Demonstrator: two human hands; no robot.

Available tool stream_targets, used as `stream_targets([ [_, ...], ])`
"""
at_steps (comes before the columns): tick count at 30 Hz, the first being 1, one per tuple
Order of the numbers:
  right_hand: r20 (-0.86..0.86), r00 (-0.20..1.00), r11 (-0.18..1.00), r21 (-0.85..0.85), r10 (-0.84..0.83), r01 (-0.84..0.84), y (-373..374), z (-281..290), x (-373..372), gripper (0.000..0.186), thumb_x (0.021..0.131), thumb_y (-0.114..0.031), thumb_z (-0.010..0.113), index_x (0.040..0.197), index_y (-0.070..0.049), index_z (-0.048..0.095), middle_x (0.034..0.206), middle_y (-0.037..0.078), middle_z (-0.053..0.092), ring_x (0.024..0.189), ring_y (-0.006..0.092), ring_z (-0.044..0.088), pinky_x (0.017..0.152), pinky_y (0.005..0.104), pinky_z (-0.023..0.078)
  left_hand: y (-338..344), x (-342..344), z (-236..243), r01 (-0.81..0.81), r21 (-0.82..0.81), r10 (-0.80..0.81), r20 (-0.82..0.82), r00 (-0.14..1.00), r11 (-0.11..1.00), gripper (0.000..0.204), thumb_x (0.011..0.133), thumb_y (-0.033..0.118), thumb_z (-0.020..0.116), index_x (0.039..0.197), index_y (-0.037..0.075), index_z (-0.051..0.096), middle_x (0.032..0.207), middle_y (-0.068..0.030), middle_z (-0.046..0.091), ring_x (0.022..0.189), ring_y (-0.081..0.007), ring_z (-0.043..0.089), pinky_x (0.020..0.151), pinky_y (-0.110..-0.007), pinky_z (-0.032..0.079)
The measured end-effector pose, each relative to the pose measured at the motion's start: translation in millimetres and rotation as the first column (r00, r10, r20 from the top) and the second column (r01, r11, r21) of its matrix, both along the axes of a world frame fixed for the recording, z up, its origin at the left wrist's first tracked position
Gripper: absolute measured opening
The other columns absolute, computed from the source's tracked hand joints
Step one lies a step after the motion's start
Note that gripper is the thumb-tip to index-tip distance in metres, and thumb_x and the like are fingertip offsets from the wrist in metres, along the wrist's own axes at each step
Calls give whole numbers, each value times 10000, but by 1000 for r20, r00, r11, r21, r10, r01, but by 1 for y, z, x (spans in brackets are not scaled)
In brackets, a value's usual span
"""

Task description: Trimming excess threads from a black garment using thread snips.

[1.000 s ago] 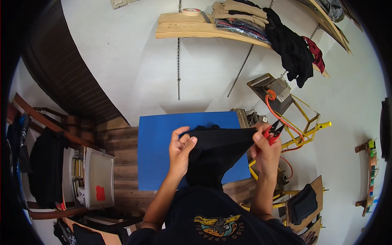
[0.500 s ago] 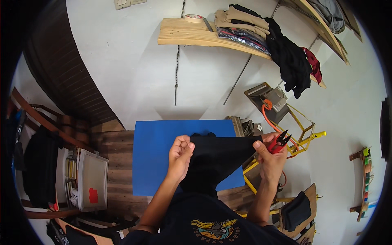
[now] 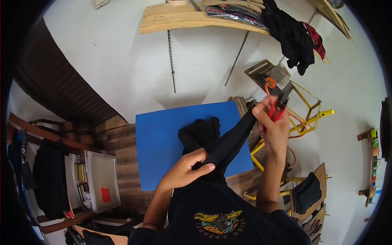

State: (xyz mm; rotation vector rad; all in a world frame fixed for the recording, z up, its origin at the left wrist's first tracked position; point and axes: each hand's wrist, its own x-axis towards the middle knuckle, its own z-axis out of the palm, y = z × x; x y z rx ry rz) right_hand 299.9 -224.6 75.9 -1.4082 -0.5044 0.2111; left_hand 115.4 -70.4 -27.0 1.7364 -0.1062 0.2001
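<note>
A black garment [image 3: 229, 143] is stretched slantwise between my two hands. My left hand [image 3: 184, 170] pinches its near end close to my chest, thumb on top. My right hand [image 3: 272, 128] grips the other end, farther away and higher to the right. In that same right hand sits a pair of red-handled thread snips [image 3: 278, 113], its dark blades smeared by motion. Part of the garment lies bunched on the blue tabletop [image 3: 159, 143], and its lower portion hangs against my shirt. I cannot tell which part of the garment is stretched.
Behind the table, a wooden shelf [image 3: 175, 19] on the wall bears folded clothes and a hanging black garment [image 3: 288, 38]. A yellow-framed machine [image 3: 304, 107] with an orange cable stands right. Dark folded cloth [image 3: 308, 196] lies at lower right. A framed screen [image 3: 102, 179] stands left.
My right hand has risen and moved away, tilting the garment. My left hand has moved down and nearer my chest. The cloth has gone from a wide flat spread to a narrow strip.
</note>
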Motion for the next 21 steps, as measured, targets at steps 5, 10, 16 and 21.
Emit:
stream_targets([
  [5,12,985,985,-31,171,-170,36,-21,36,367,805,-72,728,1103,-37,516,785,-24,582,454,24,406,389,192,247,-18,3,20,-123,41,110,225,968,992,240,933,173,565,916,-66,555,955,-94,497,782,-155,464,691,-292,395],
  [10,331,940,984,-179,76,-17,62,-62,44,250,879,-185,660,1062,-54,551,804,-33,526,676,19,410,568,202,328,-34,-11,0,-172,-783,212,-53,976,598,391,935,158,484,1226,-100,520,1014,-54,585,815,-98,503,717,-239,402],
  [16,254,938,922,-364,235,-133,4,-40,-53,345,948,-304,533,1132,-11,515,832,48,559,709,111,520,619,267,413,-25,-31,-9,-203,-703,287,1,958,682,441,910,173,477,1266,-85,507,956,-35,586,806,-71,493,719,-212,391],
  [21,502,765,886,-423,404,-191,-10,-58,-85,406,819,-227,733,1091,-13,522,832,105,616,648,220,625,561,310,501,-25,-25,-11,-139,-730,260,55,964,669,360,906,173,463,1158,-68,552,917,-35,561,812,-77,480,753,-227,384],
])
